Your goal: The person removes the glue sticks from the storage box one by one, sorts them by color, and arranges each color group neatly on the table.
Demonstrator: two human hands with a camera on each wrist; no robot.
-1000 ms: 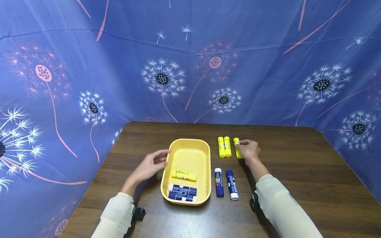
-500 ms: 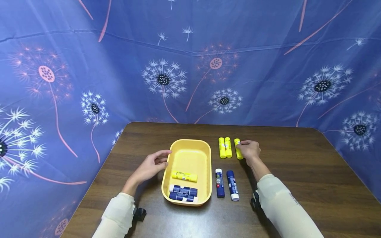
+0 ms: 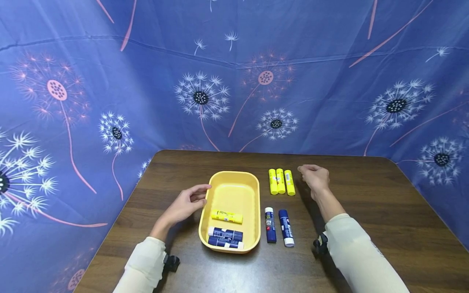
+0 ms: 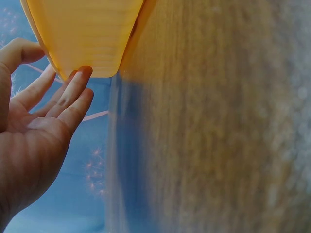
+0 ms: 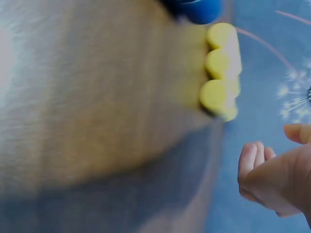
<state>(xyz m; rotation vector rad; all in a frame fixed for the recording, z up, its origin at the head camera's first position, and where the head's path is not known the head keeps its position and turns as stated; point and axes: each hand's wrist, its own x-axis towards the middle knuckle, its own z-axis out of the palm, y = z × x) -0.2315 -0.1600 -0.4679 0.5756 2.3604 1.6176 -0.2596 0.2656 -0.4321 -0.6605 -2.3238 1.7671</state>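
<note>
Tray: round-cornered, yellow plastic tray (image 3: 234, 195), upright on the dark wood-grain table (image 3: 366, 203).
In tray, near end: three tubes lying crosswise, a bright yellow cylindrical glue stick (image 3: 226, 216), a dark-blue cylindrical glue stick with a white end (image 3: 224, 234) and, nearest the person, a second dark-blue glue stick (image 3: 223, 242), its white end reversed.
Yellow row, right of tray: left yellow stick (image 3: 273, 181) and middle yellow stick (image 3: 280, 181) side by side; right yellow stick (image 3: 290, 182) just beside, slightly slanted (whether it touches, I cannot tell).
Blue pair, nearer the person: left blue stick (image 3: 270, 225), white end away; right blue stick (image 3: 286, 228), white end near; a gap between them.
Left hand (image 3: 187, 204): fingers loosely spread against the tray's left rim, steadying more than gripping.
Right hand (image 3: 316, 179): holds nothing; fingers loosely bent, thumb apart, just beside the yellow row without touching.
Done, by layout: five tubes on the table, grouped by colour; yellow row looks near tidy.
Left, my judgement: three tubes in the tray lie outside those groups; blue pair not closed up. Partway overall.
</note>
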